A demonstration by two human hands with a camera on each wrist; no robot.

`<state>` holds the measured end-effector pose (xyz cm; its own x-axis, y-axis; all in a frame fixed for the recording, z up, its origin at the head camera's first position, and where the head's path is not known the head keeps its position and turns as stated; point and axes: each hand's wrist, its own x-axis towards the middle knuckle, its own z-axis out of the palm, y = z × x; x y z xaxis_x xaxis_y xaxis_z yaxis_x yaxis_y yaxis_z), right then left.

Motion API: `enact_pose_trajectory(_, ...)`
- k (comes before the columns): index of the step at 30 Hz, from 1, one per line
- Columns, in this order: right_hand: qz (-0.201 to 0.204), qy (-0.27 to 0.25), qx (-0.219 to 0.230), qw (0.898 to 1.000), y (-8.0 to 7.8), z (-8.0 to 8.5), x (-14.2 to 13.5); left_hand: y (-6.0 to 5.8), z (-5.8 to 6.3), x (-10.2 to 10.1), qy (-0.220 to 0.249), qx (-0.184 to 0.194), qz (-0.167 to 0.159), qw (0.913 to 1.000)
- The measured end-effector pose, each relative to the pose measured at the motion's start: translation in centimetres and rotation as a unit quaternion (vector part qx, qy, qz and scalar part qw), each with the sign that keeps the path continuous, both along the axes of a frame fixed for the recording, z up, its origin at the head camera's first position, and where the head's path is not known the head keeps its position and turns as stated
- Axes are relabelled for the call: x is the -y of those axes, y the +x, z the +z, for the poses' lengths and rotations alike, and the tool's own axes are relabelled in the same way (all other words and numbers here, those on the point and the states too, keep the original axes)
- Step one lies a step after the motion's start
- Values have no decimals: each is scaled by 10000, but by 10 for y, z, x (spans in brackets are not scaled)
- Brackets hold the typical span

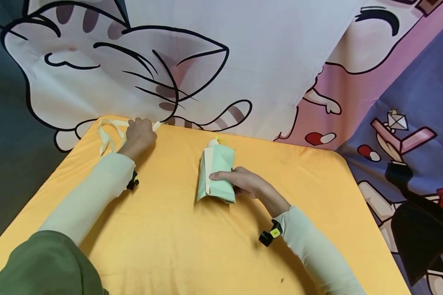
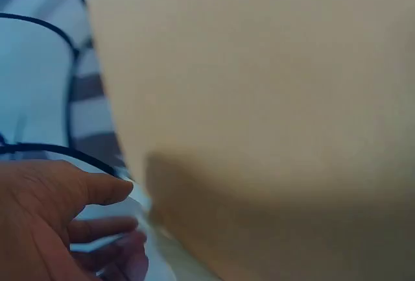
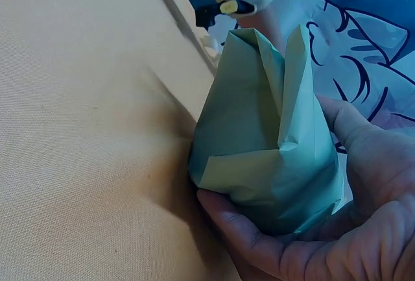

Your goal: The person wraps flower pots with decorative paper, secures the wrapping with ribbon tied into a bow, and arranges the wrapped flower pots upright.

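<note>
At the back left of the table, my left hand hangs over a cream ribbon that shows on both sides of it. In the left wrist view, its thumb stands apart from the bent fingers, with the ribbon's pale strip close by the tips. My right hand grips a light green paper-wrapped bundle near its lower end, thumb on the front. A cream strip runs along its front, and small yellow bits stick out at the top. The right wrist view shows the folded paper end.
A yellow cloth covers the table. Behind it hangs a white curtain with a cartoon cat, and pink and blue printed fabric hangs at the right. The table's left edge borders a dark area.
</note>
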<state>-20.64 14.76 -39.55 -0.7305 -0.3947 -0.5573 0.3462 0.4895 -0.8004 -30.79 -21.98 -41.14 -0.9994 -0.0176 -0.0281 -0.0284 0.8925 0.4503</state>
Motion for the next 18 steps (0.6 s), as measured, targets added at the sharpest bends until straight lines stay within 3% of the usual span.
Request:
enact_pose_trajectory(1,6,-20,21,10000,1,-1,1,-9,-13,8,-53,59,0,10000)
enact_pose_trajectory(3,16,-31,41,10000,1,-3,3,-14,-22,15,-176,165,-51,9997)
enact_pose_trajectory(6,53,-36,12,10000,2,-3,5,-18,-23,11,-47,118,-91,9999)
enact_pose_trajectory(7,57,-22,-7,10000,1,-3,6,-20,-20,5,42,30,-153,9999)
enact_pose_trajectory(8,55,12,-33,10000,1,-2,6,-14,-9,-5,150,-72,-261,9995)
enact_pose_trajectory(11,28,54,-69,10000,2,0,7,-16,7,-36,830,-394,-608,9939)
enact_pose_trajectory(12,14,59,-64,10000,2,0,7,-31,-2,-44,1103,-551,-821,9890)
enact_pose_trajectory(14,-15,39,-37,10000,2,0,6,-31,10,-71,1418,-704,-1073,9815)
enact_pose_trajectory(18,-23,24,-10,10000,3,-1,4,-32,31,-128,1881,-586,-1496,9689)
